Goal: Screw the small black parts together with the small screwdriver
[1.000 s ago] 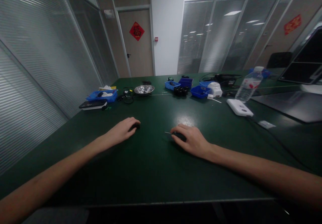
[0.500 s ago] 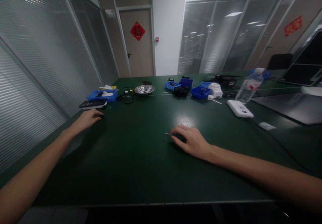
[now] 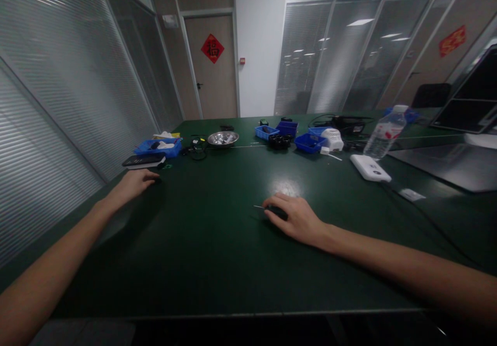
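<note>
My right hand (image 3: 294,217) rests on the green table (image 3: 209,258), its thumb and forefinger closed. Out of the pinch, pointing left, sticks the thin pale shaft of a slim tool (image 3: 258,206). The rest of that tool is hidden by the fingers, so its exact kind is unclear. Further left, my left hand (image 3: 136,182) lies on the table with loosely curved fingers and the thumb a little apart; no held thing shows in it. Just beyond it are a black-and-white flat box (image 3: 144,160) and a small green piece (image 3: 167,167).
At the back are a blue basket (image 3: 159,148) with items, a steel bowl (image 3: 222,139) of small pieces, and blue bins (image 3: 310,143). On the right stand a water bottle (image 3: 384,133), a white device (image 3: 370,168) with a dark cable, and a grey laptop (image 3: 450,162).
</note>
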A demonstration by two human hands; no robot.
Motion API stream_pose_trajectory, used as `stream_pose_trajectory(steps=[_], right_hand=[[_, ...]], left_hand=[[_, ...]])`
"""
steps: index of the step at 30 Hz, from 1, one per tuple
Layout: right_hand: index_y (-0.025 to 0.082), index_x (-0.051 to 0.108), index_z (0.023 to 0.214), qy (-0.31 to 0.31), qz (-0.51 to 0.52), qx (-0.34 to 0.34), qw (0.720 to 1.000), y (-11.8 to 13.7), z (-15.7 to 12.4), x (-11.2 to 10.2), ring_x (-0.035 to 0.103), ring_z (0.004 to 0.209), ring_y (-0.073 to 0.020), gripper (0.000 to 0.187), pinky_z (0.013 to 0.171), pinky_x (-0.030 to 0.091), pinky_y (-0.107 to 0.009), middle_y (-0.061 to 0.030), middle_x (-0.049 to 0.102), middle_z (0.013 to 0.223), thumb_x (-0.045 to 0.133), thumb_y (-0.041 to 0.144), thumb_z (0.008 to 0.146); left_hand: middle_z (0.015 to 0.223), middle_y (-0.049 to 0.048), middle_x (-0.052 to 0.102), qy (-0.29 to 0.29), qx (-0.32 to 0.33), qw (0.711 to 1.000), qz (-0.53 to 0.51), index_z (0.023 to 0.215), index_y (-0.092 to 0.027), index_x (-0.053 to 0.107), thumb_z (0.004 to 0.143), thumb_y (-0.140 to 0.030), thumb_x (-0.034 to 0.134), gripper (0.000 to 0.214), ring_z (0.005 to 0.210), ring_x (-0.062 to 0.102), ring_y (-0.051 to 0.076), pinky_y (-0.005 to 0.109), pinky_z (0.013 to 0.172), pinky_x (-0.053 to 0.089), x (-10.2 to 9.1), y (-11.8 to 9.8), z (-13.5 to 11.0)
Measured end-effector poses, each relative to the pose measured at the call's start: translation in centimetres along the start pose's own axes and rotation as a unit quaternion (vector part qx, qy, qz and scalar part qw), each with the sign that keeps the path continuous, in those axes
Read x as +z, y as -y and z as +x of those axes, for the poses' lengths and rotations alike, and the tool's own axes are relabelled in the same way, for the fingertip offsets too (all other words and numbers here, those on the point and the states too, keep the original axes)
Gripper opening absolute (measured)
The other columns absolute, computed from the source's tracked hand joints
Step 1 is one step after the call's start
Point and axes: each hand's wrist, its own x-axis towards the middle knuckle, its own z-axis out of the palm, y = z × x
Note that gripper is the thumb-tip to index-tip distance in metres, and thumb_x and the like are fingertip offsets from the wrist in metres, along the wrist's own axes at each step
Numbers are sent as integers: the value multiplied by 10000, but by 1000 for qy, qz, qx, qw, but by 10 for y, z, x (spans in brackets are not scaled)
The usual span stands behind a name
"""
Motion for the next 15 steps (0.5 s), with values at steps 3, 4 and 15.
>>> stream_pose_trajectory(steps=[3,4,15], right_hand=[[224,652,1179,-3,-7,-4,1000,-2,0,2,648,831,-175,208,712,476,-312,-37,684,1039,556,342,1037],[224,651,1182,-3,-9,-4,1000,-2,0,2,648,830,-176,209,713,476,-312,-38,685,1039,557,341,1036],[207,651,1197,-1,-4,-8,1000,2,0,-1,654,834,-170,225,713,491,-305,-52,689,1059,544,331,1041]], left_hand=[[1230,125,731,5,21,999,28,1185,-181,788,860,-366,554,442,1128,671,359,436,972,514,-1,-3,-2],[1234,134,725,7,27,999,37,1202,-164,781,868,-349,542,450,1124,669,354,432,967,509,-2,-4,-2],[1228,122,715,11,30,999,38,1244,-137,752,905,-289,542,427,1099,654,309,374,938,479,1,6,-1]])
